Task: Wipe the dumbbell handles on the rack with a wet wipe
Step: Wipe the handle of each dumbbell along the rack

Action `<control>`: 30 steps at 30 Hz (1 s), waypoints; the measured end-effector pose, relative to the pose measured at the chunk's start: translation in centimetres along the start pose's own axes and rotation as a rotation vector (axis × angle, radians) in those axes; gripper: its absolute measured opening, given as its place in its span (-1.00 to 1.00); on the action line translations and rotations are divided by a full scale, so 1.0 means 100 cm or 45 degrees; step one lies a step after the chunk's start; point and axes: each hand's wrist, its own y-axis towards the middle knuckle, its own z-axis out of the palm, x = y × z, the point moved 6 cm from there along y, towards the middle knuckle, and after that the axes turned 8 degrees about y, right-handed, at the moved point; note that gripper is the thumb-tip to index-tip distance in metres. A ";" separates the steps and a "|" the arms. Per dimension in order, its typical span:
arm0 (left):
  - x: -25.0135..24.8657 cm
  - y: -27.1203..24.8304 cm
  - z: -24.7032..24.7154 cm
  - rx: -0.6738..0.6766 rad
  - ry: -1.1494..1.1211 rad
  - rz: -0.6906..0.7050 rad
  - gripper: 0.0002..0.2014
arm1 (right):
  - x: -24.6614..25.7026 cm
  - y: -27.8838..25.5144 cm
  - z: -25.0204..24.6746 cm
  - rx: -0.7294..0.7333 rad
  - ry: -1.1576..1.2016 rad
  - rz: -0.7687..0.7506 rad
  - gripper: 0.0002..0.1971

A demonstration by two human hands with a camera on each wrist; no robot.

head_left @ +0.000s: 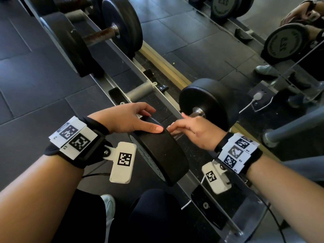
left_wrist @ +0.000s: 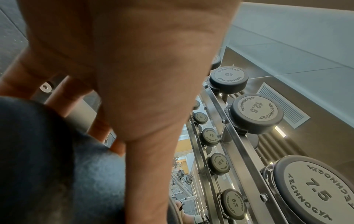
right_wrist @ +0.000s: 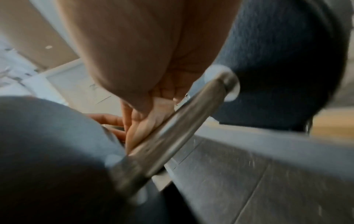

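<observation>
A black dumbbell lies across the rack rails in the head view, near head [head_left: 163, 155] toward me, far head [head_left: 210, 102] beyond. My left hand [head_left: 133, 120] rests on top of the near head with straight, spread fingers and holds nothing; the left wrist view shows its palm [left_wrist: 134, 75] above that head [left_wrist: 38, 151]. My right hand [head_left: 194, 130] covers the steel handle [head_left: 198, 110]. In the right wrist view its straight fingers [right_wrist: 141, 125] lie flat along the handle [right_wrist: 182, 121]. A thin pale sliver [head_left: 173, 133] shows under the fingertips; I cannot tell whether it is the wipe.
A bigger dumbbell with a rusty handle [head_left: 100, 35] sits further along the same rack, past an empty cradle [head_left: 140, 90]. A mirror on the right reflects more dumbbells [head_left: 282, 42]. An upper tier holds marked dumbbells [left_wrist: 316, 192]. A white cable [head_left: 252, 102] lies behind the rack.
</observation>
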 end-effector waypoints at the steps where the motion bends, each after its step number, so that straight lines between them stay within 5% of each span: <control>1: 0.000 0.000 0.000 -0.001 -0.002 0.000 0.03 | -0.006 -0.001 -0.012 -0.061 -0.097 0.060 -0.66; 4: 0.001 -0.001 0.000 -0.003 -0.015 -0.002 0.02 | -0.007 -0.004 -0.028 -0.253 -0.404 0.088 -0.67; 8: 0.000 -0.002 0.001 -0.017 -0.026 -0.002 0.01 | 0.012 -0.003 0.013 -0.015 -0.218 0.004 -0.59; 11: -0.001 -0.001 0.000 -0.031 -0.019 -0.013 -0.01 | 0.012 -0.014 0.016 -0.019 -0.122 -0.100 -0.51; 17: 0.000 -0.006 0.003 -0.060 -0.044 -0.008 -0.03 | -0.015 -0.022 -0.023 -0.350 -0.367 0.077 -0.52; 23: 0.003 -0.010 0.003 -0.135 -0.113 -0.045 -0.04 | 0.012 -0.028 0.007 -0.224 -0.268 -0.208 -0.48; 30: -0.004 -0.008 0.000 -0.027 -0.074 -0.074 0.01 | -0.002 -0.023 -0.022 -0.349 -0.350 0.078 -0.56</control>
